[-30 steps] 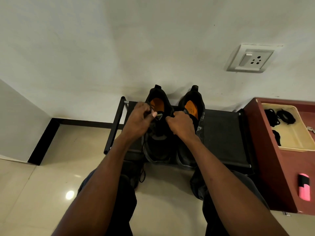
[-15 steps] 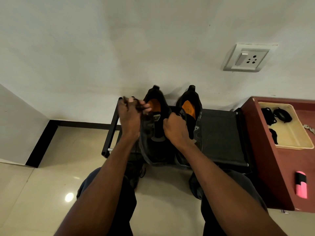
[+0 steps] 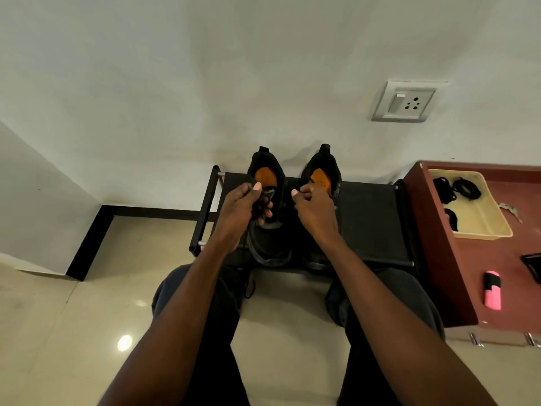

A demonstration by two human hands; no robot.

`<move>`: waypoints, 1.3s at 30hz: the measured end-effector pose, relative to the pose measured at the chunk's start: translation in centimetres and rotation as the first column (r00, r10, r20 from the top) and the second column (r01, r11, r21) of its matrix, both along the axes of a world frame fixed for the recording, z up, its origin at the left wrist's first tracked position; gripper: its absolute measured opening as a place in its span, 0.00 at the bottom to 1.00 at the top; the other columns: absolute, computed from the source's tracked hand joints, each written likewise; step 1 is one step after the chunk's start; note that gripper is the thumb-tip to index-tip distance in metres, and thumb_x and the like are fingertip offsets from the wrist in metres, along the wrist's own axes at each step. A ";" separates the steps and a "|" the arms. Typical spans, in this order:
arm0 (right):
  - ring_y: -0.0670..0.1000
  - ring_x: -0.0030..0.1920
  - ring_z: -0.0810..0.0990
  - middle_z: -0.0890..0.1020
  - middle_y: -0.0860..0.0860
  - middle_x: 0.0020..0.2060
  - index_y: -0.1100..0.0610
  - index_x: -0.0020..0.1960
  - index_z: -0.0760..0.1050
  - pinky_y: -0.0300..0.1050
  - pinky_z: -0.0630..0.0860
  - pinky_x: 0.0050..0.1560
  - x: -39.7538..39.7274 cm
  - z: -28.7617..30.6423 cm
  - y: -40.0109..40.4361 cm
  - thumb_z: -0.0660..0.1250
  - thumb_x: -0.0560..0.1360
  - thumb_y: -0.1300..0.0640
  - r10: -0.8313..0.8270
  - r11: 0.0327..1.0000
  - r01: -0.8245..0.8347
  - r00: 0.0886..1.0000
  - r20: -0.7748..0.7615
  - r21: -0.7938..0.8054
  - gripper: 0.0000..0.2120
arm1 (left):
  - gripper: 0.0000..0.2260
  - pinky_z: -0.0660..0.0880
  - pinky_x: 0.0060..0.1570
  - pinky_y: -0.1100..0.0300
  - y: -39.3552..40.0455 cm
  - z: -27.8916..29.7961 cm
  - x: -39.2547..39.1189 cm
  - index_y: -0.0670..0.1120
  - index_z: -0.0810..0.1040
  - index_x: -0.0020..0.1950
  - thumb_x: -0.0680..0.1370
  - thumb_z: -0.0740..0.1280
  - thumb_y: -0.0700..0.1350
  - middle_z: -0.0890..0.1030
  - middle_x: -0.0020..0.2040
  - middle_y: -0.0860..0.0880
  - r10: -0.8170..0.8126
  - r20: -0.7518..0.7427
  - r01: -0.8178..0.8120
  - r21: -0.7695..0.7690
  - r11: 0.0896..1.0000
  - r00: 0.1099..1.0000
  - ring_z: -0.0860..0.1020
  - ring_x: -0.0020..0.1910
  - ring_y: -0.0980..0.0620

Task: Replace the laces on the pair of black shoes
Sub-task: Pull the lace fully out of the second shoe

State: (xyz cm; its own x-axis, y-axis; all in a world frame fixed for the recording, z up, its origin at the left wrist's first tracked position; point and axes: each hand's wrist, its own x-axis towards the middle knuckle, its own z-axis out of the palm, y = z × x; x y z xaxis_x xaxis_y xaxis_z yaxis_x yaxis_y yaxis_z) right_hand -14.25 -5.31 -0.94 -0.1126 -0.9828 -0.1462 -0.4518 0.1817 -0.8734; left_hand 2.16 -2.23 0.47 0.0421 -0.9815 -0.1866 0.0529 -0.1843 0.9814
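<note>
Left hand (image 3: 244,209) grips black lace (image 3: 260,208) over left shoe (image 3: 270,230); right hand (image 3: 316,210) fisted beside it.

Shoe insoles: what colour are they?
Orange, in both black shoes; the left insole shows best in the head view.

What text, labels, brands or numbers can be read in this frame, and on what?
None can be read.
Right shoe insole: faint dark marks, too small and blurred to read.
Left shoe insole: no print visible.
Wall socket: no lettering visible.
Pink object on the cabinet: no readable label.
</note>
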 end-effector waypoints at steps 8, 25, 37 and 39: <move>0.47 0.65 0.74 0.77 0.49 0.64 0.56 0.69 0.73 0.42 0.73 0.65 -2.3 4.1 7.2 0.66 0.76 0.67 0.138 0.988 -0.121 0.974 0.181 -0.099 0.22 | 0.19 0.76 0.59 0.43 4.9 5.4 -0.3 0.40 0.83 0.51 0.80 0.64 0.56 0.83 0.50 0.40 -0.396 0.606 0.379 0.162 0.911 0.691 0.81 0.52 0.41; 0.60 0.65 0.73 0.78 0.57 0.61 0.58 0.62 0.79 0.52 0.71 0.63 -7.5 -0.4 9.8 0.66 0.75 0.61 0.047 0.996 0.005 0.810 -0.585 0.087 0.16 | 0.13 0.63 0.28 0.64 8.2 0.2 -2.3 0.42 0.80 0.50 0.84 0.60 0.47 0.73 0.31 0.53 -0.293 0.236 0.239 0.232 0.943 0.926 0.68 0.28 0.57; 0.51 0.29 0.76 0.80 0.54 0.30 0.58 0.46 0.79 0.43 0.73 0.32 -7.3 -0.3 9.1 0.59 0.83 0.59 0.053 0.958 -0.089 0.989 0.138 0.272 0.12 | 0.11 0.60 0.24 0.66 7.7 -1.2 -4.1 0.44 0.78 0.44 0.83 0.64 0.49 0.70 0.29 0.52 -0.286 0.104 0.254 0.248 0.935 0.953 0.65 0.25 0.56; 0.56 0.37 0.80 0.84 0.57 0.39 0.58 0.47 0.79 0.49 0.77 0.41 -9.0 -0.6 8.6 0.58 0.80 0.60 -0.156 0.942 0.186 0.979 -0.128 0.279 0.11 | 0.11 0.61 0.25 0.66 7.8 -1.2 -3.6 0.44 0.78 0.44 0.82 0.64 0.48 0.71 0.30 0.53 -0.249 0.088 0.222 0.241 0.945 0.965 0.66 0.26 0.57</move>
